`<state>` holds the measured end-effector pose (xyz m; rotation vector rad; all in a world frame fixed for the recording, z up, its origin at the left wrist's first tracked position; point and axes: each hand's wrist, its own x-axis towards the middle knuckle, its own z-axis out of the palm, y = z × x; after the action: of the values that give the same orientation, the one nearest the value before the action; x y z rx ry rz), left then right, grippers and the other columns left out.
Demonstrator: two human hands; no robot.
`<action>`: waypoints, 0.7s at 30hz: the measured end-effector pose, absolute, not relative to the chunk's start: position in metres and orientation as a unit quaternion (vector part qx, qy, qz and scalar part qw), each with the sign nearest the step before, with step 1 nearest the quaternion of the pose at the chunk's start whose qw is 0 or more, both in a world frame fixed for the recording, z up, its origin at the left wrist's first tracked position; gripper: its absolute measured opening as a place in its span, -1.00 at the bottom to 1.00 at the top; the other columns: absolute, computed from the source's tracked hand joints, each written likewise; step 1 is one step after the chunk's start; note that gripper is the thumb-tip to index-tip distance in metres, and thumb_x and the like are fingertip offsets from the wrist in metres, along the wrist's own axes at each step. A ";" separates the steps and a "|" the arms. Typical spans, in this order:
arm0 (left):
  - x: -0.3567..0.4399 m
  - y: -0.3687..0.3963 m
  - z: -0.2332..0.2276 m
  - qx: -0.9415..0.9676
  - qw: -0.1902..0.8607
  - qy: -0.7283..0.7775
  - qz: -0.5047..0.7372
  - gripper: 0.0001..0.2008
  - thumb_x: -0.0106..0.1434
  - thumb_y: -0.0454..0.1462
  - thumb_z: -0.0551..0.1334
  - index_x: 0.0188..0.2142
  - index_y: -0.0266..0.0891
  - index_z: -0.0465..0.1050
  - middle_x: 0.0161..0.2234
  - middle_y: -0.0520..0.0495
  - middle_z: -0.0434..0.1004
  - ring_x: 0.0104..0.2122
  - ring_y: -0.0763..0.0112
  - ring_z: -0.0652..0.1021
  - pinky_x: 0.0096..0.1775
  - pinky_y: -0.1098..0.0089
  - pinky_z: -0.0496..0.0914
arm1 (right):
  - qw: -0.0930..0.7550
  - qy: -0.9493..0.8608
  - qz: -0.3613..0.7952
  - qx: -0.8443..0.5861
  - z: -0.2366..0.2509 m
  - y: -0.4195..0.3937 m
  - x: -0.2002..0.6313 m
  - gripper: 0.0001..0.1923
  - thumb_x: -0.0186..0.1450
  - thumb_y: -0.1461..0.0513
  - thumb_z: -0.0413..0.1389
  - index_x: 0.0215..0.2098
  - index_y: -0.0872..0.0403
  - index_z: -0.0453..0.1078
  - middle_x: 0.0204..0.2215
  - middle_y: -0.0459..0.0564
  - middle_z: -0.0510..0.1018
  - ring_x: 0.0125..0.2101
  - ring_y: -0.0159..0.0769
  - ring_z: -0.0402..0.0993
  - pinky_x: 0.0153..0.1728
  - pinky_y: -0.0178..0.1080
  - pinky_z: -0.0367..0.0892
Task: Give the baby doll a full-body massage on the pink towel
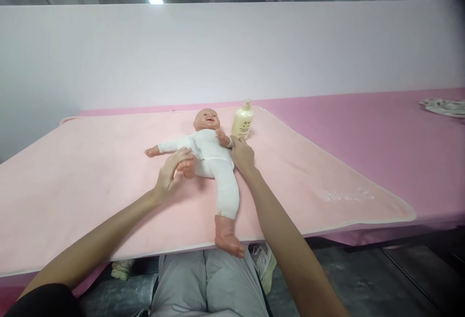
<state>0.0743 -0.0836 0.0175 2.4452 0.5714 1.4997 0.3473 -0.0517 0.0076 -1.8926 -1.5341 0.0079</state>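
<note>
A baby doll (210,157) in a white suit lies face up on a pale pink mat (90,181), head away from me. One leg stretches toward me past the mat's front edge. My left hand (170,172) grips the doll's other foot, which is bent up near its hip. My right hand (242,155) rests against the doll's side by its arm, fingers together; whether it grips anything I cannot tell. A cream pump bottle (242,121) stands upright just beyond my right hand, next to the doll's head.
The mat covers a long table with a darker pink cloth (381,133). A crumpled cloth (445,107) lies at the far right. A pale wall panel (218,51) runs behind the table. My knees and a shoe (265,261) show below the front edge.
</note>
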 end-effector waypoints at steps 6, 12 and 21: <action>0.072 -0.071 0.016 0.816 0.186 0.213 0.504 -0.47 0.34 0.03 -0.08 0.06 -0.26 0.36 0.16 -0.25 0.32 0.24 0.10 0.23 0.21 0.02 0.14 | 0.409 -0.559 0.044 -0.720 0.005 -0.048 0.353 -0.54 0.19 0.35 -0.14 0.02 0.04 0.35 -0.10 0.08 0.44 -0.17 -0.19 0.36 -0.25 -0.26 0.25; 0.078 -0.091 0.016 0.849 0.055 0.120 0.512 -0.45 0.32 0.08 -0.09 0.01 -0.24 0.38 0.02 -0.25 0.46 0.12 0.10 0.38 0.10 0.04 0.26 | 0.588 -0.407 0.190 -0.673 -0.007 -0.035 0.360 -0.77 0.15 0.30 -0.05 -0.23 0.09 0.34 -0.49 -0.06 0.45 -0.54 -0.37 0.36 -0.53 -0.37 0.28; 0.088 -0.123 0.015 0.886 -0.003 0.012 0.463 -0.43 0.26 0.13 -0.09 -0.23 -0.24 0.47 -0.29 -0.19 0.56 -0.19 0.15 0.49 -0.18 0.14 0.35 | 0.694 -0.202 0.347 -0.598 -0.001 -0.032 0.367 -0.87 0.17 0.29 0.01 -0.28 0.13 0.25 -0.71 -0.15 0.33 -0.72 -0.39 0.30 -0.72 -0.38 0.26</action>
<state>0.0877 -0.1227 0.0155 2.7889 0.0362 1.4569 0.3665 -0.0325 -0.0013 -1.3342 -0.4513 0.7736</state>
